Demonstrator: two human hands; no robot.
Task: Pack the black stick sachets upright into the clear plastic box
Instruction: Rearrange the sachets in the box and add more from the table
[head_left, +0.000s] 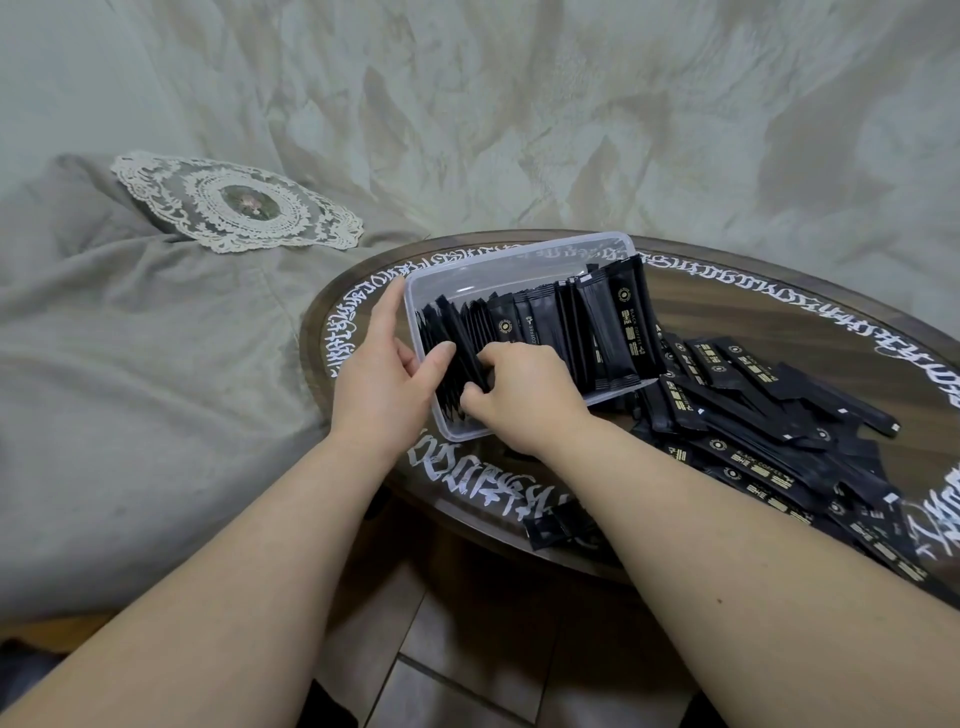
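Note:
A clear plastic box (519, 254) lies on the round table, holding several black stick sachets (587, 327) standing upright in a row. My left hand (382, 374) holds the box's left wall, its thumb pressed against the leaning sachets inside. My right hand (519, 395) reaches into the box's near end and pinches a few black sachets (465, 358) among the leaning ones. A loose pile of black sachets (753, 415) lies on the table right of the box.
The round dark table (779, 312) has white script around its rim. A single sachet (550, 530) lies near the front edge. A grey sofa cover with a lace doily (234, 202) is to the left. Tiled floor shows below.

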